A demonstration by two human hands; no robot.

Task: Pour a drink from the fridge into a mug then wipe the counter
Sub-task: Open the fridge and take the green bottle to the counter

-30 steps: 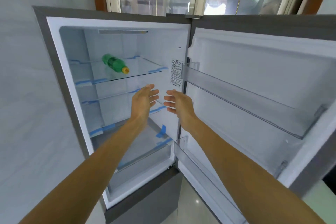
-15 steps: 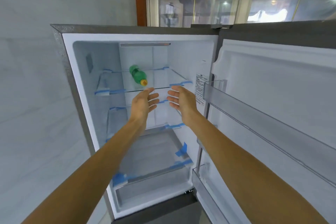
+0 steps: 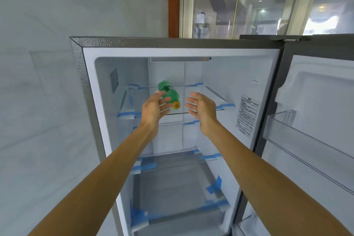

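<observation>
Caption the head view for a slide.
Left hand and right hand, both open, reach into the open grey fridge toward a green plastic bottle, yellow-capped, lying on the top glass shelf.

Green bottle [image 3: 168,93], yellow cap [image 3: 176,105], blue tape [image 3: 125,115]

A single head-worn camera faces forward into the open fridge [image 3: 99,120] from near, its door [image 3: 316,101] at right.

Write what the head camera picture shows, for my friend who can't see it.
Two bare hands, the left hand and the right hand, both open, reach into an open fridge toward a green bottle lying on its side on the top glass shelf. Its yellow cap points outward.
</observation>
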